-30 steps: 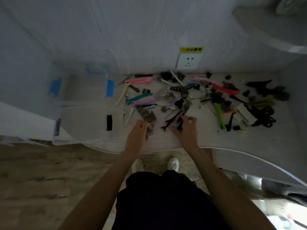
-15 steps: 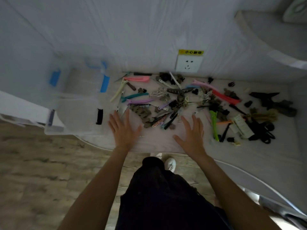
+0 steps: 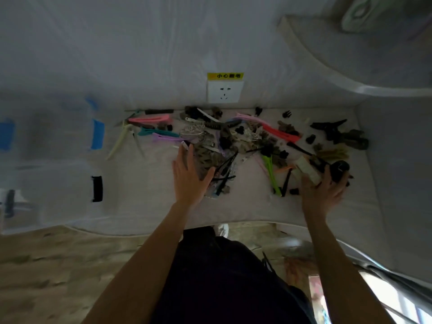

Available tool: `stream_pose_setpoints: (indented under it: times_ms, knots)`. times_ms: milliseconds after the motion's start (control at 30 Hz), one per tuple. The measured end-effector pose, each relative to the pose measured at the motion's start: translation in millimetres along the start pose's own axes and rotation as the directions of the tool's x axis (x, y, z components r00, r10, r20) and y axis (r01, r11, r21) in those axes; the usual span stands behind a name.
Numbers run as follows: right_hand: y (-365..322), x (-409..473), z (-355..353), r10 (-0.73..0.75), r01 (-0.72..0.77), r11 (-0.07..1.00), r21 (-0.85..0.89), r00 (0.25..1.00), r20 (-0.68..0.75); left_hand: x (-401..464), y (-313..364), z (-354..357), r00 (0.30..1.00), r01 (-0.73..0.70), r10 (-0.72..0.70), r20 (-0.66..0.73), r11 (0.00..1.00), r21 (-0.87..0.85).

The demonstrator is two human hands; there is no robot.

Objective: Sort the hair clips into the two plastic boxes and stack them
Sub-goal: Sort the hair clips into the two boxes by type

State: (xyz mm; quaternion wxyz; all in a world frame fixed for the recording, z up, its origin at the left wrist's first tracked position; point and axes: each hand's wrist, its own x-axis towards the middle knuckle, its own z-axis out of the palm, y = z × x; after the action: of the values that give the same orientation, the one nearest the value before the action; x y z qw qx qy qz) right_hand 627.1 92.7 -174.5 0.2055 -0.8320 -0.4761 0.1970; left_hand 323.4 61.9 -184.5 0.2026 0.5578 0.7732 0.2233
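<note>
A pale worktop [image 3: 145, 206] runs across the scene below a white wall. At its nine o'clock side stand two clear plastic boxes: the farther box [image 3: 46, 127] carries blue latches, and the nearer box [image 3: 46, 190] carries black latches. Both look blurred, and what they hold cannot be told.

From the centre out to three o'clock lies a wide scatter of hair clips [image 3: 233, 141]. Among them, a pink clip [image 3: 149, 119] lies toward eleven o'clock of the heap, a long coral clip [image 3: 278, 132] toward one o'clock, a green clip [image 3: 270, 171] at about four o'clock, and a cluster of dark claw clips [image 3: 339, 134] at the three o'clock end.

The left hand [image 3: 189, 176] is spread wide with straight fingers, palm down at the near edge of the heap, its fingertips reaching the brown clips [image 3: 205, 155] at the heap's middle. The right hand [image 3: 322, 190] sits at the four o'clock side, fingers curled around a black round clip [image 3: 339, 170] beside a cream-coloured piece [image 3: 308, 169].

On the wall at twelve o'clock is a white socket [image 3: 224, 91] under a yellow label [image 3: 225, 76].
</note>
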Motion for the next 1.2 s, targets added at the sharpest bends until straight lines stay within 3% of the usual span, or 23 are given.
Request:
stream_pose_setpoints:
  times_ms: [133, 233, 333, 500, 633, 700, 800, 900, 1000, 1100, 1200]
  knots:
    - [-19, 1, 24, -0.182, 0.176, 0.966, 0.187, 0.983, 0.012, -8, 1, -5, 1.000, 0.013, -0.013, -0.018, 1.000, -0.005]
    - [-56, -17, 51, -0.202, 0.187, 0.950, 0.248, 0.979, 0.036, -14, 0, -10, 0.999, -0.030, 0.032, -0.037, 0.998, 0.059]
    - [-88, -37, 72, -0.231, 0.202, 0.954, 0.219, 0.966, 0.115, -19, -7, -14, 0.996, -0.068, 0.072, -0.044, 0.994, 0.080]
    - [-114, -54, 81, -0.379, 0.295, 0.914, 0.280, 0.868, 0.320, -14, -9, -26, 0.998, -0.050, 0.054, -0.043, 0.995, 0.082]
    - [-111, -42, 70, -0.417, 0.362, 0.903, 0.230, 0.865, 0.280, 0, 5, -30, 0.998, -0.070, 0.069, 0.008, 0.994, 0.085]
    - [-114, -39, 62, -0.440, 0.394, 0.895, 0.210, 0.858, 0.265, 10, 15, -29, 0.994, -0.105, 0.097, 0.057, 0.981, 0.165]
    - [-123, -41, 60, -0.518, 0.481, 0.855, 0.194, 0.793, 0.321, 21, 26, -30, 0.989, -0.114, 0.087, 0.117, 0.964, 0.240]
    - [-133, -47, 58, -0.528, 0.509, 0.848, 0.150, 0.779, 0.339, 23, 23, -34, 0.994, -0.068, 0.055, 0.096, 0.987, 0.143]
    - [-139, -50, 53, -0.493, 0.483, 0.869, 0.109, 0.821, 0.286, 21, 14, -46, 0.999, -0.019, 0.023, 0.045, 0.995, -0.094]
    - [-147, -51, 44, -0.426, 0.386, 0.904, 0.184, 0.849, 0.312, 14, 17, -68, 0.998, 0.040, -0.055, -0.023, 0.903, -0.428]
    - [-154, -51, 40, -0.430, 0.373, 0.901, 0.221, 0.832, 0.350, 5, 17, -86, 0.995, 0.025, -0.074, -0.068, 0.837, -0.546]
